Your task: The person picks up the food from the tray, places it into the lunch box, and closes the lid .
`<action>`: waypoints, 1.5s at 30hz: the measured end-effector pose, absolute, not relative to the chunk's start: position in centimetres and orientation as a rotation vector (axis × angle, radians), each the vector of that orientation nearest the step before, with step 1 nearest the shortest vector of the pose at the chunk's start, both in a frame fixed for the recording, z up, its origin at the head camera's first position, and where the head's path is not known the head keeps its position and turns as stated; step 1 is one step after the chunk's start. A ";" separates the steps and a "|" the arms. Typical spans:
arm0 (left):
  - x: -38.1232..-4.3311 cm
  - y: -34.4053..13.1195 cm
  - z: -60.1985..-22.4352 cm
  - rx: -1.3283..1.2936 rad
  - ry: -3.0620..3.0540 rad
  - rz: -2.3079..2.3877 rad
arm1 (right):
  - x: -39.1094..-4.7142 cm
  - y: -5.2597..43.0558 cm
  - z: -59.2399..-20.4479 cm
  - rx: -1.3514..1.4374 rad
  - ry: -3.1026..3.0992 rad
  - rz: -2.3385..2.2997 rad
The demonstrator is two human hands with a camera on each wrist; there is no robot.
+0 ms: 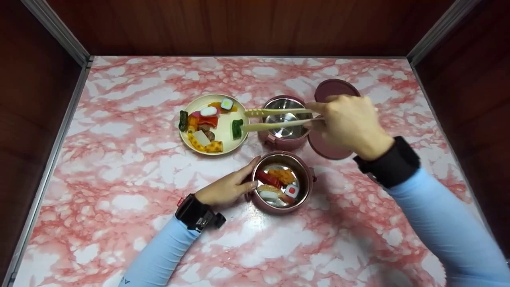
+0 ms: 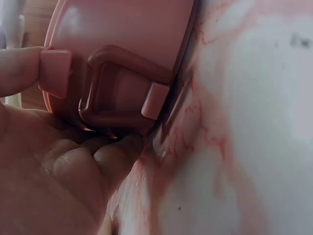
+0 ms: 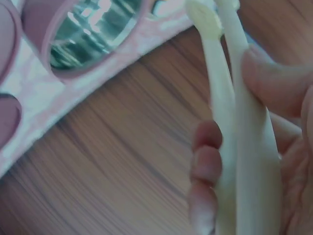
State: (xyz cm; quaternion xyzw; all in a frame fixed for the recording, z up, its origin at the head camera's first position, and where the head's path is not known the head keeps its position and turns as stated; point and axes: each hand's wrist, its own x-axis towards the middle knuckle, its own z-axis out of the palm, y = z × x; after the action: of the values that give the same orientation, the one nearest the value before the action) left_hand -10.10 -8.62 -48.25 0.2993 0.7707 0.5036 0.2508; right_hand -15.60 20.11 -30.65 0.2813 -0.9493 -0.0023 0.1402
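My right hand (image 1: 350,125) grips pale yellow tongs (image 1: 285,112), fingers on one side and thumb on the other in the right wrist view. The tongs' arms stand apart over an empty pink metal-lined lunch pot (image 1: 285,135). Their tips reach the right rim of a cream plate (image 1: 225,145), one beside a green food piece (image 1: 237,129); whether it touches cannot be told. My left hand (image 1: 225,187) holds the side of a nearer pink lunch pot (image 2: 132,24), thumb and fingers by its handle and tab. Inside lie toy-like foods: a red piece (image 1: 269,179), an orange piece (image 1: 282,175) and a sushi roll (image 1: 292,190).
More food lies on the plate, including a pale-centred roll (image 1: 226,104) and a dark green piece (image 1: 183,120) on its left rim. Two dark pink lids (image 1: 334,88) lie right of the empty pot, partly behind the right hand. Brown walls (image 1: 255,28) bound the marbled table (image 1: 119,203).
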 end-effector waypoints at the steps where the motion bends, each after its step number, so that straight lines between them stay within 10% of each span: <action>1: -10.1 -8.6 -48.2 0.813 2.094 1.377 | -16.0 19.9 -31.1 0.792 -2.754 0.007; 18: -9.7 -8.7 -48.1 0.756 2.066 1.401 | -22.4 15.4 -35.8 0.645 -2.909 0.077; 45: -10.0 -8.7 -48.2 0.795 2.072 1.402 | -23.1 13.3 -34.5 0.632 -2.977 -0.017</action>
State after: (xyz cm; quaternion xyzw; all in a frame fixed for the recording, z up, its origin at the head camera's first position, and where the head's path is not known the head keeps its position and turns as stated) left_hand -10.04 -8.65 -48.17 0.2929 0.7631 0.5164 0.2552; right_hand -23.11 13.30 -34.50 0.2074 -0.9770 -0.0056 0.0490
